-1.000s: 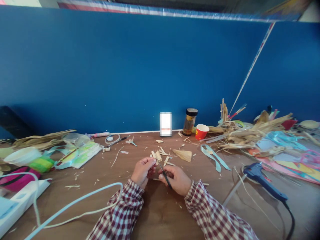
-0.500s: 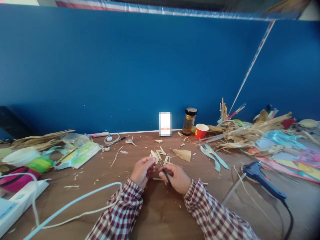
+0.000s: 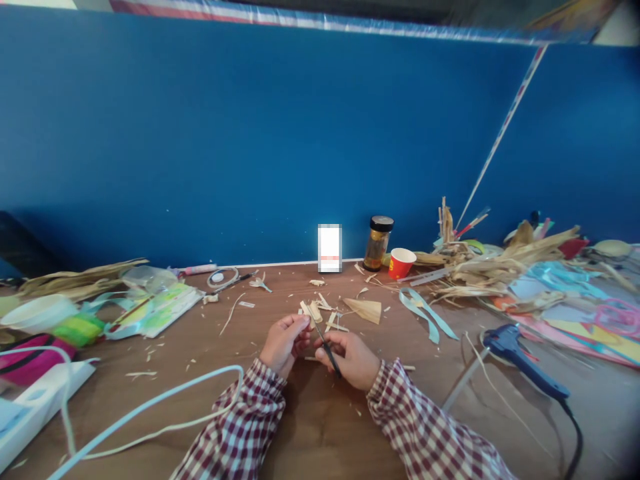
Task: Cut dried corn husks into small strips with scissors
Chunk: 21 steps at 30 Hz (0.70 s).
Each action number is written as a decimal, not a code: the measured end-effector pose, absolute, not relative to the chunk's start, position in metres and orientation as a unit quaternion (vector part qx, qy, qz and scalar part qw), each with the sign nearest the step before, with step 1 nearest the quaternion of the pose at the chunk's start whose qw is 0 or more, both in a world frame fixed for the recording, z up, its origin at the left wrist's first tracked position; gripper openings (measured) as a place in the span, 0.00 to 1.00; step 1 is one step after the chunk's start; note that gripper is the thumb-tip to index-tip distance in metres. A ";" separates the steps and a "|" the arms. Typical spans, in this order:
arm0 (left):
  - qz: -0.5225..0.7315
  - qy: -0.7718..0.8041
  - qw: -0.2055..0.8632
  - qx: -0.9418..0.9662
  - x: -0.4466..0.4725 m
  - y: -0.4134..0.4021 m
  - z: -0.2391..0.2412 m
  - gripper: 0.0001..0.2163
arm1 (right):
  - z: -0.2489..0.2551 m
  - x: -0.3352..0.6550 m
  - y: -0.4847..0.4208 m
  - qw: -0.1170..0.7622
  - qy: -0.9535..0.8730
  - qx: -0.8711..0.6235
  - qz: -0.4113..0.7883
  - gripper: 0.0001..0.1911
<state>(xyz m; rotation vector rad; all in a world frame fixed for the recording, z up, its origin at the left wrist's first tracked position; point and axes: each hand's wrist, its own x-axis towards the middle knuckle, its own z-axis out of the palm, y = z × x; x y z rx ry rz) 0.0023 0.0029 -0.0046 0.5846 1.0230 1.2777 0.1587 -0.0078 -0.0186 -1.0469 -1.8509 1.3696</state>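
Note:
My right hand is closed around the dark handles of a pair of scissors, whose blades point up and left. Pinched in my left hand is a small pale strip of dried husk, just left of the scissor blades. Whether the blades touch the strip I cannot tell. Several cut husk pieces lie on the table beyond my fingers. A larger pointed piece of husk rests to their right.
A blue glue gun and light blue ribbon lie on the right. Behind stand a red paper cup and a dark-lidded jar. Dried husks pile at right. A white cable loops near my left sleeve.
The scissors have shifted slightly left and tilted a little more toward my left hand. My left hand stays almost still, keeping its pinch. The whole view has moved slightly.

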 end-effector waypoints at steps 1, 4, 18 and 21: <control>0.560 0.451 0.646 0.256 0.003 0.003 -0.004 0.08 | -0.018 0.159 -0.008 0.301 -0.700 -0.395 0.513 0.15; 0.556 0.455 0.648 0.255 0.003 0.003 -0.004 0.08 | -0.015 0.159 -0.008 0.299 -0.707 -0.400 0.501 0.16; 0.572 0.449 0.637 0.255 0.003 0.000 -0.002 0.08 | -0.011 0.158 -0.010 0.308 -0.668 -0.423 0.529 0.16; 0.573 0.451 0.636 0.253 0.005 -0.001 -0.001 0.06 | -0.011 0.158 -0.009 0.336 -0.643 -0.418 0.547 0.15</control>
